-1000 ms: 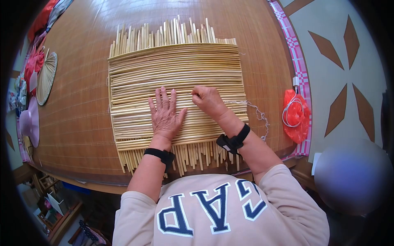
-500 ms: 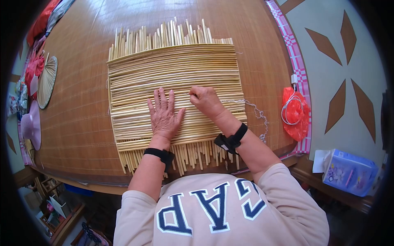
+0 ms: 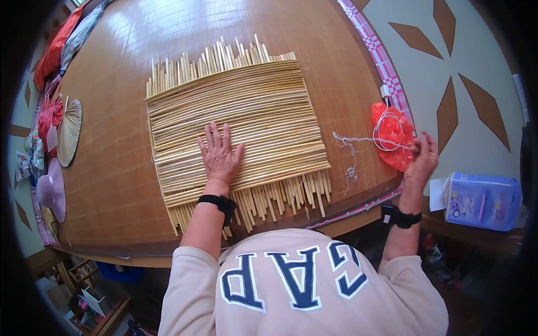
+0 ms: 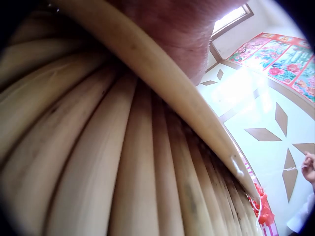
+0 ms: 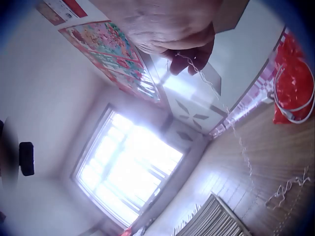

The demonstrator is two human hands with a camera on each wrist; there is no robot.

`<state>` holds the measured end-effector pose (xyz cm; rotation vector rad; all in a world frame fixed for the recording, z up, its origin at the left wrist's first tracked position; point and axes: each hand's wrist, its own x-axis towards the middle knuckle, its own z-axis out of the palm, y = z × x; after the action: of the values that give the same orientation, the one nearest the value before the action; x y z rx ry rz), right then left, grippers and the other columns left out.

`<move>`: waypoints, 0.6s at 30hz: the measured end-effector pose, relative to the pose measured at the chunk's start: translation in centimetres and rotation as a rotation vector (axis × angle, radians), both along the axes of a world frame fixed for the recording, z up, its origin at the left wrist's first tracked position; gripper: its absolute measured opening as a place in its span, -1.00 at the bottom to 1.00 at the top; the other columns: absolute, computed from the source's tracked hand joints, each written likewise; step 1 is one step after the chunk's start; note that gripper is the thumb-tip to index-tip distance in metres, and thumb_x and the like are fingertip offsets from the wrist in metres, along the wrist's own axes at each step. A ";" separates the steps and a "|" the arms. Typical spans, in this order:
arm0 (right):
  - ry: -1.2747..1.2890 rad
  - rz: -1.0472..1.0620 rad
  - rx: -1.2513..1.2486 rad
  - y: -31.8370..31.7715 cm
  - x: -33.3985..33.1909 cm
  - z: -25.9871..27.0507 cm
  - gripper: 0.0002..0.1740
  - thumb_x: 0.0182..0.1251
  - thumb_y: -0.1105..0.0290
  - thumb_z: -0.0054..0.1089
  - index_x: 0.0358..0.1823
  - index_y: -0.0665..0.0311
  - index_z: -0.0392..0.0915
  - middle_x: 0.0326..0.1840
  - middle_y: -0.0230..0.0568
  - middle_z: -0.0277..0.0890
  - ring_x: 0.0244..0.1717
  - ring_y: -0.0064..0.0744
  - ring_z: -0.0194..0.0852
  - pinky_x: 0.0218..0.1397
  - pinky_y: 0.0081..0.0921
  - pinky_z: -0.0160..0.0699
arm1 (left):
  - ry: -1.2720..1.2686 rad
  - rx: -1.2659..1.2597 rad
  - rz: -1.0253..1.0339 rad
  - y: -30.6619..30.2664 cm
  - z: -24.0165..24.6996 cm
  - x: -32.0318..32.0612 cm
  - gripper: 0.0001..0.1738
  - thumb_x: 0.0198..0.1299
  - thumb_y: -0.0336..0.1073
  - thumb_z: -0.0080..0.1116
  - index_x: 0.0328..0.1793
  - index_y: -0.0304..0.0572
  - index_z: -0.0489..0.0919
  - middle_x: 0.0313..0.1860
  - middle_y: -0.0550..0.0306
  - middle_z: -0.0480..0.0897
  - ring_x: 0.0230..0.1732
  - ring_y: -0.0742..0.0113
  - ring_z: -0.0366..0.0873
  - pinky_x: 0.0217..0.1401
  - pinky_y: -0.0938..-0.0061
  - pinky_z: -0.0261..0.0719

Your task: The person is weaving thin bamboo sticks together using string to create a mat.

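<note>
A mat of pale, round plant stalks (image 3: 269, 117) lies on the brown table, with rows laid crosswise over upright stalks whose ends stick out at top and bottom. My left hand (image 3: 219, 159) rests on its middle with straight, spread fingers. In the left wrist view, stalks (image 4: 133, 162) fill the near area, and part of the hand shows above them. Out past the right edge of the table, my right hand (image 3: 423, 159) pinches a white thread (image 5: 241, 147). The thread runs from those fingers toward the mat, with a crinkled loose part on the table.
Along the right edge lies a red plastic bag (image 3: 392, 131) with a white cable (image 3: 383, 147) on it. A blue-purple package (image 3: 483, 201) stands further right. At the left edge are a hand fan (image 3: 69, 134) and a pale purple hat (image 3: 53, 190).
My right hand has swung from the middle of the mat out to the right, drawing the thread along. My left hand has stayed on the mat. The view has turned slightly rightward.
</note>
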<state>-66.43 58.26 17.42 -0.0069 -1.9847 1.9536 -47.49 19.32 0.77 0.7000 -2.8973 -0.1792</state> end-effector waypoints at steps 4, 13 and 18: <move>0.265 -0.387 -0.041 8.5 1.6 4.6 -0.86 0.29 0.43 0.07 -0.18 0.31 0.48 -0.48 -0.35 0.45 -0.58 -0.66 0.33 -0.42 -0.74 0.45 | -0.011 -0.005 -0.004 0.2 0.2 0.0 -0.25 0.23 0.17 -0.19 0.45 -0.04 0.05 0.47 -0.12 -0.05 0.50 0.00 -0.25 0.47 0.05 -0.40; -0.377 0.193 0.132 2.8 8.6 -4.3 -0.91 0.33 0.44 -0.02 -0.19 0.26 0.43 -0.47 -0.35 0.46 -0.57 -0.65 0.42 -0.49 -0.77 0.38 | 0.008 -0.025 -0.014 0.1 -1.1 0.2 -0.24 0.23 0.18 -0.21 0.45 -0.04 0.05 0.47 -0.14 -0.05 0.50 -0.03 -0.27 0.46 0.01 -0.40; -0.518 0.390 0.108 -0.2 10.9 -10.0 -0.92 0.31 0.47 -0.01 -0.22 0.26 0.45 -0.44 -0.38 0.46 -0.54 -0.67 0.41 -0.44 -0.73 0.48 | -0.027 -0.006 -0.018 -0.2 -0.5 0.0 -0.25 0.23 0.20 -0.25 0.45 -0.03 0.06 0.47 -0.14 -0.06 0.50 -0.03 -0.28 0.46 0.01 -0.43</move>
<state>-55.56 58.06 7.38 -0.1183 -2.5838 2.2498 -47.48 19.14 0.23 0.6810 -2.9296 -0.1637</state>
